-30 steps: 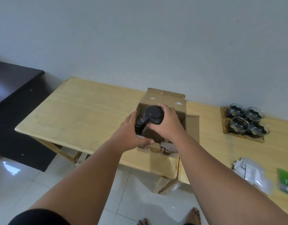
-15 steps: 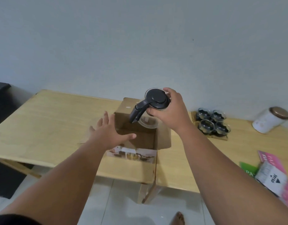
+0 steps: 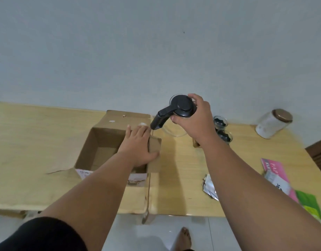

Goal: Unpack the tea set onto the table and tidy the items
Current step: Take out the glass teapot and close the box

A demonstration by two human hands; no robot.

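My right hand grips a glass teapot by its black lid, holding it in the air over the table, right of the box. Its black handle points down-left. The open cardboard box stands on the wooden table. My left hand lies flat on the box's right wall, thumb over the outside flap. Small glass cups with dark inserts sit behind my right wrist, partly hidden.
A white jar with a brown lid lies tilted at the back right. Silver sachets lie near the front edge. Pink and green packets lie at the far right. Tiled floor and my bare foot show below the table.
The teapot has come out of the box and moved up and right. My left hand let go of it and went to the box's right wall. The view swung right.
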